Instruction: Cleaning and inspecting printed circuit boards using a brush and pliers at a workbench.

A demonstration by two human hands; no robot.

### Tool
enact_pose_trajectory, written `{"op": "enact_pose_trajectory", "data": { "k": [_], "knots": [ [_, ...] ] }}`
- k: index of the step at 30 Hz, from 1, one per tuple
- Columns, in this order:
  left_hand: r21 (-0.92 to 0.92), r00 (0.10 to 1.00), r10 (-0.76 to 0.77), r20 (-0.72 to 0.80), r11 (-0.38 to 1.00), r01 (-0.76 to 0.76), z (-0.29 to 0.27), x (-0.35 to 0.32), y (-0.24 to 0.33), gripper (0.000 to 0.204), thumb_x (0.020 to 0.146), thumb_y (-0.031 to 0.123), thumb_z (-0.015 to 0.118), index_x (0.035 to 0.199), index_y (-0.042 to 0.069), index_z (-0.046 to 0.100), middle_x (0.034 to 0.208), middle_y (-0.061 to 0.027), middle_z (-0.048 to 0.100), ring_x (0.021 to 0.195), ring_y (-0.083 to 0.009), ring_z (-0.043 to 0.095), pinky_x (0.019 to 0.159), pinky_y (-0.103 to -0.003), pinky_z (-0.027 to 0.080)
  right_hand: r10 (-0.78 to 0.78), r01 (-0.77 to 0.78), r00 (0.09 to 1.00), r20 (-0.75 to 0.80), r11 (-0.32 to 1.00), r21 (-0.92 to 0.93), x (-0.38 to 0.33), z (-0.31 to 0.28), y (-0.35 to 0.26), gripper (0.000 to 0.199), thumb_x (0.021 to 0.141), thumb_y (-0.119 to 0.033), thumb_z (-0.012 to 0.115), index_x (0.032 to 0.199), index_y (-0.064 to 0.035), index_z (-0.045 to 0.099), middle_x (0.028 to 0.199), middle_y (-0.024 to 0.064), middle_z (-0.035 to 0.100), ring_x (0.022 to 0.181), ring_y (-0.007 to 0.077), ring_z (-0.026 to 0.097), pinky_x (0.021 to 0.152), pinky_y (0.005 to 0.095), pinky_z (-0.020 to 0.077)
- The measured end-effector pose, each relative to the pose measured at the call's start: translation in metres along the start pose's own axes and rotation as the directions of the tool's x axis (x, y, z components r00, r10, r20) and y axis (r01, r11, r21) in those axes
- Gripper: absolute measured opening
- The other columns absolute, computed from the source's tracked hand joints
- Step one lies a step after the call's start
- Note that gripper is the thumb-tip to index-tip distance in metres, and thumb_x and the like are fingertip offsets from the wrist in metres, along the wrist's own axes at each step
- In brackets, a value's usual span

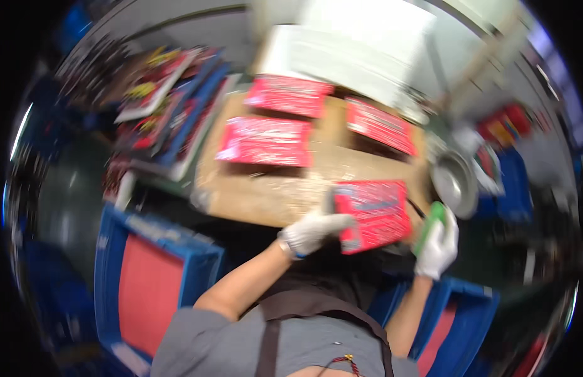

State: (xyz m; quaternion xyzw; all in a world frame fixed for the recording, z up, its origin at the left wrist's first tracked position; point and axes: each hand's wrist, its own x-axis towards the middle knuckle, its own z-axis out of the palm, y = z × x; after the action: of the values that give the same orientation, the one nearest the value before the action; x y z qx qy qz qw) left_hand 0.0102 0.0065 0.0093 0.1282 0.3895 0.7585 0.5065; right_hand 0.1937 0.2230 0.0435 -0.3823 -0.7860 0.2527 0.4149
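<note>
The gloved left hand [313, 232] grips a flat red packet [374, 215] by its left side, at the near edge of the brown work surface [260, 198]; some fingers are hidden and blur obscures the print. The gloved right hand [443, 246] is wrapped around a green object [431, 227], partly covered, unidentifiable.

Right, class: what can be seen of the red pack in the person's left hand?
The red pack is roughly rectangular, with pale and darker print too blurred to read. Its exact material is unclear. It sits slightly askew in the picture, its upper part over the near edge of the brown cardboard; whether it rests there is unclear. The gloved left hand grips its left side, thumb across its face.
</note>
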Motion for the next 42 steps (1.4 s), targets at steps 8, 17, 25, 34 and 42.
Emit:
{"op": "enact_pose_trajectory", "data": {
  "k": [8, 17, 25, 34, 42],
  "knots": [
    [-0.123, 0.997, 0.043, 0.067, 0.992, -0.034, 0.031, 0.025, -0.013, 0.091, 0.082, 0.011, 0.081, 0.156, 0.015, 0.028, 0.121, -0.0073, 0.062, 0.093, -0.0161, 0.067, 0.072, -0.035, 0.059, -0.033, 0.05, 0.998, -0.047, 0.901, 0.431, 0.0, -0.001, 0.033, 0.042, 0.107, -0.009, 0.052, 0.148, -0.0016, 0.052, 0.138, 0.0101, 0.065, 0.111, 0.0203, 0.066, 0.092, 0.0301, 0.0557],
    [-0.545, 0.97, 0.22, 0.108, 0.829, -0.127, 0.009, -0.038, 0.037, 0.07, 0.087, 0.008, 0.073, 0.15, 0.023, 0.046, 0.122, -0.0013, 0.065, 0.103, -0.0149, 0.067, 0.095, -0.036, 0.055, -0.002, -0.022, 0.998, 0.055, 0.907, 0.42, 0.006, 0.003, -0.012, 0.041, 0.108, -0.012, 0.05, 0.149, -0.0077, 0.054, 0.138, 0.0083, 0.064, 0.092, 0.0138, 0.066, 0.075, 0.0263, 0.0562],
    [0.455, 0.605, 0.751, -0.263, 0.65, -0.609, -0.007, -0.277, 0.184, 0.079, 0.084, 0.029, 0.078, 0.151, 0.002, 0.045, 0.126, -0.0107, 0.065, 0.108, -0.0202, 0.067, 0.094, -0.034, 0.056, -0.203, 0.159, 0.977, 0.063, 0.894, 0.419, 0.011, 0.012, -0.017, 0.042, 0.109, -0.013, 0.051, 0.149, -0.0008, 0.051, 0.145, 0.0092, 0.06, 0.123, 0.0192, 0.061, 0.1, 0.0293, 0.0512],
    [0.806, 0.46, 0.859, -0.226, -0.1, 0.583, -0.064, -0.377, 0.203, 0.082, 0.062, 0.021, 0.081, 0.138, -0.002, 0.057, 0.127, -0.0184, 0.063, 0.115, -0.0275, 0.063, 0.102, -0.036, 0.05, -0.198, 0.055, 0.954, 0.226, 0.855, 0.516, 0.006, 0.047, -0.025, 0.04, 0.108, -0.007, 0.05, 0.146, 0.0039, 0.052, 0.145, 0.0124, 0.06, 0.128, 0.0201, 0.058, 0.112, 0.0329, 0.0424],
    [0.593, 0.991, 0.009, -0.135, -0.8, 0.088, -0.158, -0.429, 0.19, 0.052, 0.068, 0.02, 0.079, 0.118, 0.025, 0.063, 0.099, -0.0095, 0.059, 0.082, -0.0291, 0.061, 0.064, -0.043, 0.05, -0.386, 0.252, 0.882, 0.269, 0.87, 0.424, 0.003, 0.071, -0.052, 0.04, 0.108, -0.007, 0.051, 0.147, 0.0027, 0.052, 0.146, 0.0143, 0.059, 0.131, 0.0213, 0.057, 0.114, 0.0338, 0.0413]
  ]
}}
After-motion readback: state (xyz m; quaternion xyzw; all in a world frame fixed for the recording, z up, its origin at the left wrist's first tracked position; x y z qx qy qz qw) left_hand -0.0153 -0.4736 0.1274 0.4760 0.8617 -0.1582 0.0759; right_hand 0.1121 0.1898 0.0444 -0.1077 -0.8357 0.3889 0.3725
